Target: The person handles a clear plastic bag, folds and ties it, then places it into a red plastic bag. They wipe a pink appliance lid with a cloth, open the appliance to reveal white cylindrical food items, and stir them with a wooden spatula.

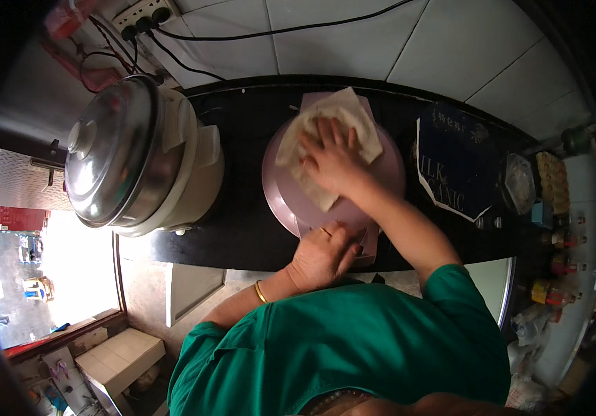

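A round pink electric appliance (318, 213), probably a griddle with its lid down, sits on the black countertop before me. Spread over its top is a cream cloth (363, 132). My right hand (331, 156) holds this cloth flat against the lid, fingers apart and slightly blurred. At the appliance's front edge, beside its handle, is my left hand (324, 252) with bent fingers. It wears a ring and touches the front, but its fingertips are partly hidden, so a firm grip cannot be made out.
Left of the appliance stands a large cooker (201, 171) with a tilted metal lid (110, 151). A dark cardboard piece (454, 161) and a clear plastic container (519, 184) lie to the right. Black cables (287, 39) run along the tiled wall from a power strip (144, 15).
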The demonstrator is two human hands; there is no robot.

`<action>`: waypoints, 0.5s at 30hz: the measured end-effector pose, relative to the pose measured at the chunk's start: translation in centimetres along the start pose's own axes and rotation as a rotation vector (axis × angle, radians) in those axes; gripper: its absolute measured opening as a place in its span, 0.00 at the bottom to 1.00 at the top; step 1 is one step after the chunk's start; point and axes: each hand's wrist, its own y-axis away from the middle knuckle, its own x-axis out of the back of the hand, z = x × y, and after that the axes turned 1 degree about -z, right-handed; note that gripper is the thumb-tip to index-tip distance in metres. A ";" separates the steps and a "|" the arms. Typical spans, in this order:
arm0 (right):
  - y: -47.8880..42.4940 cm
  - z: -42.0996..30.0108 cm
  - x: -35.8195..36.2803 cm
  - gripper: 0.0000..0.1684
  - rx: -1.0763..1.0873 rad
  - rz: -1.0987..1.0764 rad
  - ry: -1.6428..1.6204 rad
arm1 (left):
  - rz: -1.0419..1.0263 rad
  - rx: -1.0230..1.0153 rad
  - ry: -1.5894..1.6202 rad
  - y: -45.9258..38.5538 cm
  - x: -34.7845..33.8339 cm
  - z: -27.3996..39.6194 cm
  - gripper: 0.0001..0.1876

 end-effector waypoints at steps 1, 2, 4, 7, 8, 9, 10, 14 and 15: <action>1.5 -0.9 0.3 0.33 0.016 -0.033 -0.099 | 0.101 -0.041 -0.027 -0.5 0.4 -0.4 0.18; 1.7 -0.5 0.9 0.34 0.050 -0.001 -0.351 | 0.134 -0.026 -0.047 -1.1 0.9 -1.0 0.19; 3.3 1.0 2.7 0.35 -0.002 -0.039 -0.643 | 0.215 0.015 -0.101 -2.4 1.1 -2.2 0.20; 5.6 1.8 4.3 0.35 -0.055 -0.057 -0.441 | 0.198 0.112 -0.262 -4.6 0.3 -4.7 0.20; 5.7 1.9 4.3 0.35 -0.071 -0.072 -0.364 | 0.163 0.208 -0.276 -5.0 -0.1 -5.3 0.21; 5.7 2.0 4.2 0.34 -0.066 -0.069 -0.297 | 0.170 0.266 -0.298 -5.4 -0.5 -5.9 0.21; 4.9 2.0 3.6 0.33 -0.080 -0.085 -0.157 | 0.146 0.248 -0.381 -6.4 -0.8 -7.1 0.25; 0.6 5.9 1.2 0.33 -0.114 0.032 -0.132 | 0.092 0.100 -0.650 -11.2 0.3 -12.4 0.30; -0.5 6.9 0.6 0.33 -0.111 0.072 -0.141 | 0.010 0.127 -0.674 -12.4 0.7 -13.6 0.31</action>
